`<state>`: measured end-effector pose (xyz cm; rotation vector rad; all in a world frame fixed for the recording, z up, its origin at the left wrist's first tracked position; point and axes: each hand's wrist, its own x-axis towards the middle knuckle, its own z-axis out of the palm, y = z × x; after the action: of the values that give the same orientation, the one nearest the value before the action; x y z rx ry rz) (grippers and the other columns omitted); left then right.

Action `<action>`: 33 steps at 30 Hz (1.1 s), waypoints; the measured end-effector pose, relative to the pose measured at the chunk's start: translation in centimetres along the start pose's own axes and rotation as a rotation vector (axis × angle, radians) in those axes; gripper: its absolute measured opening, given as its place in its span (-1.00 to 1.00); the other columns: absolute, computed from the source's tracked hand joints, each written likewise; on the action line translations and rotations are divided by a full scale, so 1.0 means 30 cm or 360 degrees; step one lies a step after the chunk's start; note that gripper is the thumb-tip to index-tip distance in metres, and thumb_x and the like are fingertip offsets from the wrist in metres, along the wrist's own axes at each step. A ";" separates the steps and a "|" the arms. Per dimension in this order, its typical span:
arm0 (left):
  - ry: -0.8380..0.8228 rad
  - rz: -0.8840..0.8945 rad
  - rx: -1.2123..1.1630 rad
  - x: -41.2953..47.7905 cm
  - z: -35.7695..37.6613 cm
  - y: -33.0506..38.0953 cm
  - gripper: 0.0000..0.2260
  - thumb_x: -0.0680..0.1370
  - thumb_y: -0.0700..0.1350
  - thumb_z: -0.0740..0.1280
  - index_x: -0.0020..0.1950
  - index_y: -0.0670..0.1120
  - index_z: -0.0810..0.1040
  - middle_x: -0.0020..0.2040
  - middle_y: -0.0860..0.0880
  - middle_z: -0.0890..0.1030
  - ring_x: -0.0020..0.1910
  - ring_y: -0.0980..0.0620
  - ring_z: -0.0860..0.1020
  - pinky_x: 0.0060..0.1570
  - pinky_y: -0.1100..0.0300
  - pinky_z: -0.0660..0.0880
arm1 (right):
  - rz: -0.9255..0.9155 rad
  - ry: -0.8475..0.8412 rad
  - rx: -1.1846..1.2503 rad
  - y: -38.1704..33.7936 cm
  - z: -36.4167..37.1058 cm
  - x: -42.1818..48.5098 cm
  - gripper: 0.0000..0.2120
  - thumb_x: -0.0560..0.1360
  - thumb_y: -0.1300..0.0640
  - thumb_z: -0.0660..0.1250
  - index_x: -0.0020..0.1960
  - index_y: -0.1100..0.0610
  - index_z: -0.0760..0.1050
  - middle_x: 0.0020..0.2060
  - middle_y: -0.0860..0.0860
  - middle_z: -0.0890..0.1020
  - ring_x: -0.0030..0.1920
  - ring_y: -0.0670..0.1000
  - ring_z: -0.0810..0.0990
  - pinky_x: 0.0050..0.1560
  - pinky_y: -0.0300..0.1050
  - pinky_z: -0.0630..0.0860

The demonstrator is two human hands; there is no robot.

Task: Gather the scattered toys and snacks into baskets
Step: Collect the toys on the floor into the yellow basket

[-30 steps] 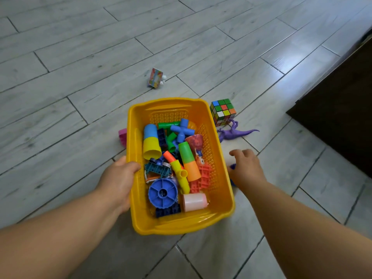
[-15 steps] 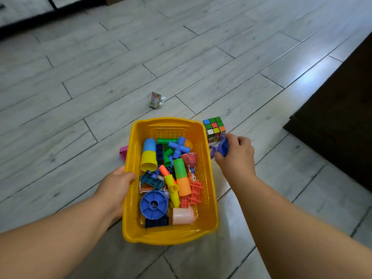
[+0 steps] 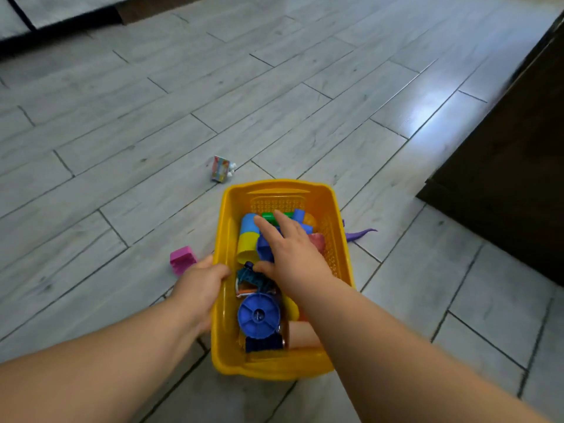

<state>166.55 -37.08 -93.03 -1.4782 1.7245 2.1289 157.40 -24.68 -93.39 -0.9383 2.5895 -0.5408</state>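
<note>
A yellow plastic basket (image 3: 276, 185) stands on the grey plank floor, filled with several colourful toy pieces, among them a blue wheel (image 3: 259, 315) and a blue-and-yellow cup (image 3: 247, 238). My left hand (image 3: 200, 286) grips the basket's left rim. My right hand (image 3: 294, 254) is inside the basket with fingers spread, and a small blue toy piece (image 3: 264, 248) lies just under its palm. A pink block (image 3: 182, 259) lies on the floor left of the basket. A purple dinosaur (image 3: 360, 234) shows its tail right of the basket.
A small colourful wind-up toy (image 3: 220, 168) lies on the floor beyond the basket's far left corner. Dark furniture (image 3: 503, 178) borders the floor on the right. A dark edge (image 3: 61, 29) runs along the far left.
My right hand picked up a blue piece from the floor right of the basket and carried it left, over the rim and into the basket. The view tilted up; the colour cube is out of sight.
</note>
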 end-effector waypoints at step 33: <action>0.0176 0.0038 -0.0052 0.339 -1.086 0.188 -0.80 0.60 -0.28 0.17 0.03 -0.04 0.53 -0.39 -0.09 0.68 -0.47 -0.07 0.65 -0.57 -0.04 0.56 | 0.0345 -0.0307 -0.0068 -0.357 0.470 0.150 -0.49 0.50 -0.06 0.29 0.41 -0.08 0.25 0.36 -0.01 0.25 0.34 0.05 0.26 0.19 -0.06 0.42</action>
<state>178.53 -69.53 -93.50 -1.6214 1.7582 2.1354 165.91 -38.61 -101.60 -0.6743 2.4944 -0.3210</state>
